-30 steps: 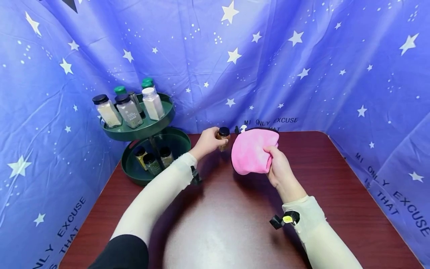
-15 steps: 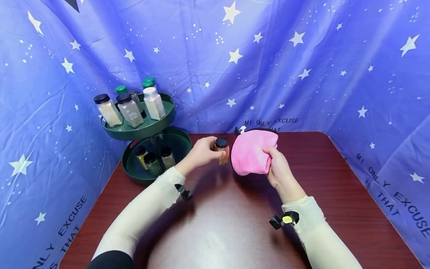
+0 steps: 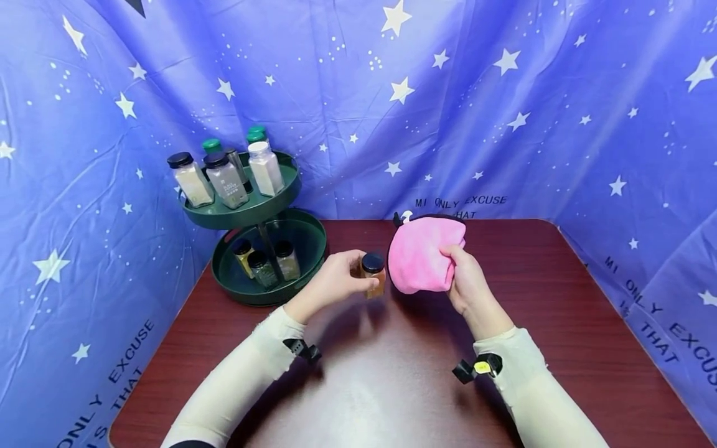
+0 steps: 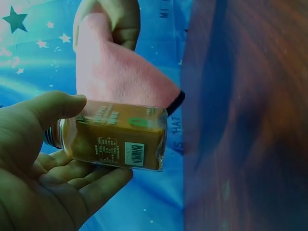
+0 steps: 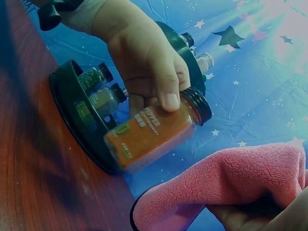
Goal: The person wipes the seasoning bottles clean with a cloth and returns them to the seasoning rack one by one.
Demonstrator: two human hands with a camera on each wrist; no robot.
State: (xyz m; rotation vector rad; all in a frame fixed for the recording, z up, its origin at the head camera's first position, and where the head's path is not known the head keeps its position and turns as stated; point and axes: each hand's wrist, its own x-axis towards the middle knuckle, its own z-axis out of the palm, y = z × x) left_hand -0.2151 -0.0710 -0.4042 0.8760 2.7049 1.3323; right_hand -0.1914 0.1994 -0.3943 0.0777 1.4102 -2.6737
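Note:
Between thumb and fingers, my left hand (image 3: 336, 279) holds a clear square spice jar (image 5: 151, 134) with a black lid and orange-brown powder, its label reading "PEPPER". In the head view the jar stands roughly upright above the table. The left wrist view shows its barcode side, with the thumb on one face and fingers under the opposite one. My right hand (image 3: 469, 280) grips a folded pink cloth (image 3: 422, 255) with dark edging, just right of the jar. A narrow gap separates jar and cloth in the head view. Most of the right fingers are hidden behind the cloth.
A two-tier dark green round rack (image 3: 241, 214) stands at the back left. Its upper tier carries several jars with black, white and green lids; black-lidded jars (image 3: 262, 267) sit below. The reddish-brown table (image 3: 560, 348) meets a blue star-printed curtain (image 3: 347, 112) behind.
My left hand has brought the jar down and nearer to me, from the table's back edge to beside the cloth. The right hand and cloth have stayed almost still. The head view shifted slightly.

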